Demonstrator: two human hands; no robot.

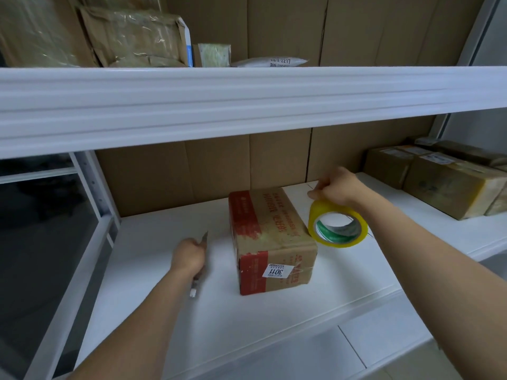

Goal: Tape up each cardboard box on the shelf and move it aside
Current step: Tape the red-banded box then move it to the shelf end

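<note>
**Box on the shelf, a hand at each side**

Two bare forearms reach in from the bottom edge over the white shelf [274, 325]. The left hand [189, 256] is nearest, curled round a knife [201, 244] whose blade tip sticks out past the knuckles and whose white butt shows below the wrist. It sits left of the box [271, 239], close by but not touching it.

The box stands in the middle of the shelf, brown card with red bands and a white sticker reading 3011 on its near face. Its flaps lie closed.

Beyond and to the right, the right hand [338, 189] grips the top of a yellow tape roll [337, 224], fingers curled over its rim. The roll hangs tilted, just beside the box's right top edge; whether they touch cannot be told.

Further back on the right, taped boxes [444, 179] stand well apart. Parcels [137, 39] lie on the upper shelf [247, 100].
</note>
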